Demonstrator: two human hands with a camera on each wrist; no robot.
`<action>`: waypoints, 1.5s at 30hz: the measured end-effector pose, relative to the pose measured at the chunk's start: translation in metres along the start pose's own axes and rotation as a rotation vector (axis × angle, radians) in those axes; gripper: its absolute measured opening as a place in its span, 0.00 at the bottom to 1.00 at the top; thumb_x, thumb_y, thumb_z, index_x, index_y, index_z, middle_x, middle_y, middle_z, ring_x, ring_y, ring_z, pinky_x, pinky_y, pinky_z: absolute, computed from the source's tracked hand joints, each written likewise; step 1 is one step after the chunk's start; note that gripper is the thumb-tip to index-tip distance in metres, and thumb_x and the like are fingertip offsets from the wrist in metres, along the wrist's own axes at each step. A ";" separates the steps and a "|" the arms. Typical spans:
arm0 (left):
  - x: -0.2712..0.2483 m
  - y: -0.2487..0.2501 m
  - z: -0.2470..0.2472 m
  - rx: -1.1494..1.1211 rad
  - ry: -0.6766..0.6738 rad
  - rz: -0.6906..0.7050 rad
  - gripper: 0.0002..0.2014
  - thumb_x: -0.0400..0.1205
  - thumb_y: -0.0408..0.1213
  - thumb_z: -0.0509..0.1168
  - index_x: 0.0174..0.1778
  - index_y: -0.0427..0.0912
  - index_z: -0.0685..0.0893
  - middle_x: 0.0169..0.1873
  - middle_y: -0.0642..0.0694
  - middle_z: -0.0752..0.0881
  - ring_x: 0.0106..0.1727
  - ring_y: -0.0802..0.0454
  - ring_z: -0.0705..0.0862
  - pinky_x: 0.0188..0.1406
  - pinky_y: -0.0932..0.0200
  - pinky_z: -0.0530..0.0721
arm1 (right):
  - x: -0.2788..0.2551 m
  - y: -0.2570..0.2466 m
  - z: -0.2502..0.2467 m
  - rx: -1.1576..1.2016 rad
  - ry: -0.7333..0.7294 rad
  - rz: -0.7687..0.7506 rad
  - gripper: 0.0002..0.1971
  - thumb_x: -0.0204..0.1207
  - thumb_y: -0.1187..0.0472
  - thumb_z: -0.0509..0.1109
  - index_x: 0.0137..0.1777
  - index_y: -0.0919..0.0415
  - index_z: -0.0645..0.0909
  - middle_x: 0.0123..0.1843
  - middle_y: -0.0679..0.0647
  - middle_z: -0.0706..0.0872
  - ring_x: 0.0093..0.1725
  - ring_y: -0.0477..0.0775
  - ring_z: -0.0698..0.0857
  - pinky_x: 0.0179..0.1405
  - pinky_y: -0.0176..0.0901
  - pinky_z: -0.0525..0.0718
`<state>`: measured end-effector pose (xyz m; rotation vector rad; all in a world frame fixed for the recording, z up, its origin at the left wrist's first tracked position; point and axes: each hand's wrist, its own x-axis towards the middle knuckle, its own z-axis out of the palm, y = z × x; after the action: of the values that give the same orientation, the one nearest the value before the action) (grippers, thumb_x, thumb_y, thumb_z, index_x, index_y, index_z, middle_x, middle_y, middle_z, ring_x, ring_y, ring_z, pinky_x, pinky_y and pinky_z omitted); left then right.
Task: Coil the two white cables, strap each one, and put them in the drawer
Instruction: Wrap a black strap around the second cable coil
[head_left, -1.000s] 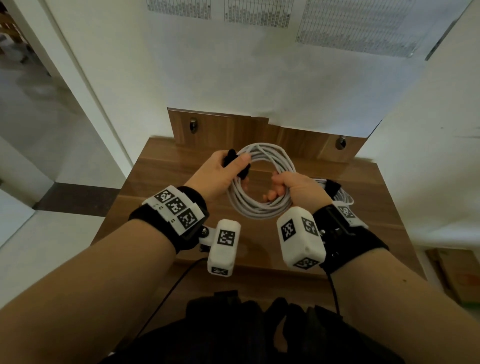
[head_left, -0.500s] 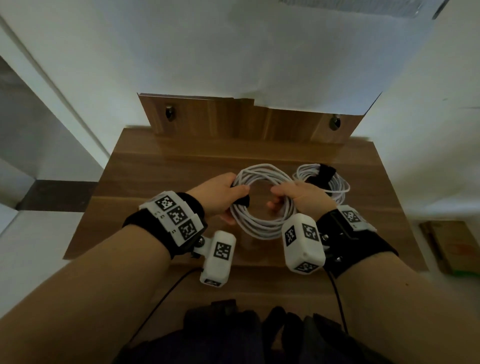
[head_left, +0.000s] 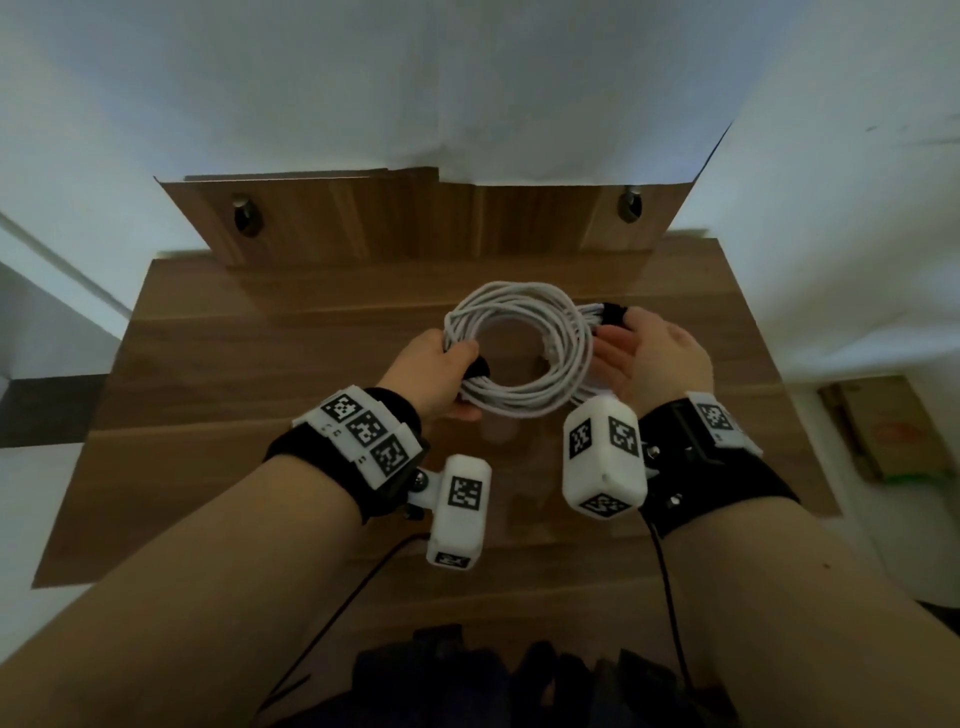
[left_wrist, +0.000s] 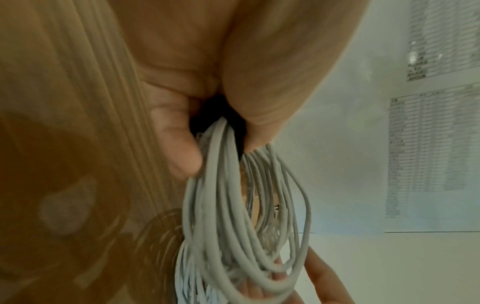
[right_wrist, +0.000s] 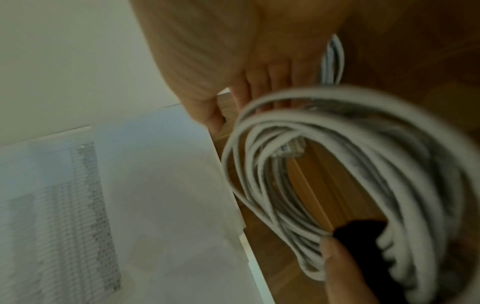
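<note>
A coiled white cable (head_left: 519, 408) hangs just above the wooden table (head_left: 260, 364). My left hand (head_left: 441, 369) grips its left side, at the black strap (head_left: 477, 370). In the left wrist view, thumb and fingers pinch the strands (left_wrist: 233, 205) and strap (left_wrist: 207, 111). My right hand (head_left: 641, 353) is flat, fingers straight, beside the coil's right edge, holding nothing. A second white coil (head_left: 592, 312) with a black strap (head_left: 615, 314) lies on the table behind that hand, mostly hidden. The right wrist view shows the held coil (right_wrist: 337, 164), its strap (right_wrist: 363, 232) and the other cable (right_wrist: 333, 61).
A wooden back panel (head_left: 415, 223) with two metal knobs (head_left: 244, 218) stands at the table's far edge against a paper-covered wall. A white wall closes in on the right. Cardboard (head_left: 883, 431) lies on the floor to the right. No drawer is in view.
My right hand has let go of the coil's right side and flattened out. The left hand keeps its grip at the strap, and the coil has shifted slightly left.
</note>
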<state>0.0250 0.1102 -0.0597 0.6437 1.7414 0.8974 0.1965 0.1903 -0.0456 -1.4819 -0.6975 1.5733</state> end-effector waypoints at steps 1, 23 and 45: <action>0.004 0.001 0.004 -0.042 0.013 -0.025 0.12 0.88 0.44 0.56 0.63 0.42 0.73 0.50 0.41 0.83 0.41 0.48 0.86 0.24 0.63 0.86 | 0.005 -0.002 -0.003 -0.015 0.044 -0.032 0.04 0.81 0.62 0.68 0.52 0.61 0.79 0.45 0.62 0.88 0.35 0.56 0.89 0.35 0.46 0.90; 0.046 0.008 0.039 -0.221 0.086 -0.140 0.09 0.88 0.40 0.56 0.59 0.39 0.74 0.48 0.40 0.82 0.41 0.47 0.85 0.23 0.61 0.86 | 0.074 0.005 -0.032 -0.476 0.242 0.299 0.24 0.73 0.56 0.73 0.70 0.54 0.76 0.59 0.59 0.85 0.42 0.59 0.82 0.26 0.42 0.70; 0.040 0.002 0.032 -0.244 0.128 -0.153 0.08 0.88 0.40 0.57 0.58 0.40 0.74 0.45 0.42 0.82 0.42 0.46 0.85 0.34 0.54 0.88 | 0.039 -0.001 -0.022 -0.388 0.160 0.228 0.25 0.77 0.53 0.74 0.73 0.58 0.77 0.62 0.60 0.86 0.57 0.61 0.85 0.48 0.47 0.79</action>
<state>0.0422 0.1508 -0.0862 0.2946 1.7328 1.0410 0.2202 0.2212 -0.0676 -2.0095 -0.7933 1.5204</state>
